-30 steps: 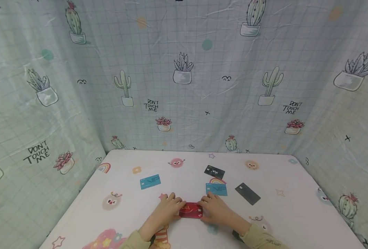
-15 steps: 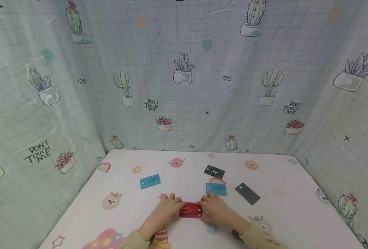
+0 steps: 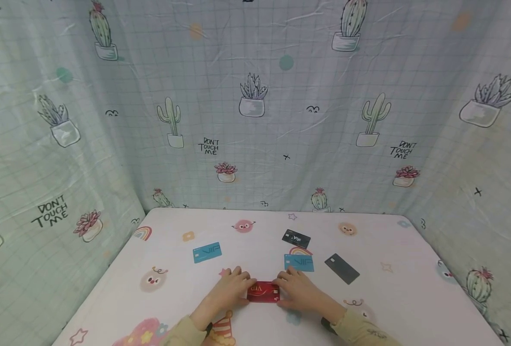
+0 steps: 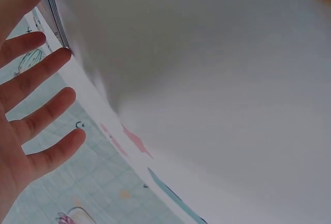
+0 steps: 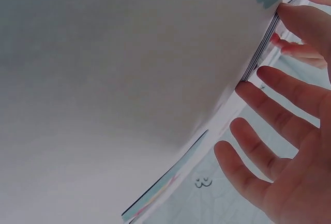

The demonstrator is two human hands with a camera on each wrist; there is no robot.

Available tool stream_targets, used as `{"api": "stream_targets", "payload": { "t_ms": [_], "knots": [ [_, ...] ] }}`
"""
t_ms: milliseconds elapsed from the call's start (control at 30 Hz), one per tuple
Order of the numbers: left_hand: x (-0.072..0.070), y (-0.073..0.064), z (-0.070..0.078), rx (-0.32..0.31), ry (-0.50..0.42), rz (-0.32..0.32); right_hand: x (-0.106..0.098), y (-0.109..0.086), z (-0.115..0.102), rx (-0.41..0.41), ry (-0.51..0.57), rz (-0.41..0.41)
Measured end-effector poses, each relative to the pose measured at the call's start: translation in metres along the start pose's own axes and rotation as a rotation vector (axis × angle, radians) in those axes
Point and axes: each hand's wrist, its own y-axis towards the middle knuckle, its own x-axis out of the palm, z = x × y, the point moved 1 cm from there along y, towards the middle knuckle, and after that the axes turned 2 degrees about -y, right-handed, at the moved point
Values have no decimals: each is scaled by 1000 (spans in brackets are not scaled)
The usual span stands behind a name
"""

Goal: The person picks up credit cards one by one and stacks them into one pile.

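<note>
A stack of several cards lies at the table's front middle, topped by a red VIP card (image 3: pixel 262 291). My left hand (image 3: pixel 234 288) grips the stack's left end, thumb at the near corner and a fingertip at the far one. At the right end, my right hand (image 3: pixel 300 290) grips it the same way. The layered edges of the card stack (image 4: pixel 58 19) show beside the left thumb in the left wrist view. In the right wrist view the card stack (image 5: pixel 261 48) sits between thumb and middle fingertip, while the other fingers spread free.
Around the stack lie a blue VIP card (image 3: pixel 207 252) at left, another blue card (image 3: pixel 298 263) beyond the right hand, a black Vip card (image 3: pixel 296 238) and a dark grey card (image 3: pixel 342 268). Something dark (image 3: pixel 328 325) is partly hidden under the right forearm. A patterned curtain (image 3: pixel 255 144) encloses the table.
</note>
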Motion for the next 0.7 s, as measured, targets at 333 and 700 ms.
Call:
{"api": "stream_targets", "payload": {
  "t_ms": [333, 700],
  "knots": [
    [1, 0, -5, 19, 5, 9, -1, 1, 1, -2, 0, -2],
    [4, -2, -6, 8, -16, -1, -1, 0, 0, 7, 16, -7]
  ]
}}
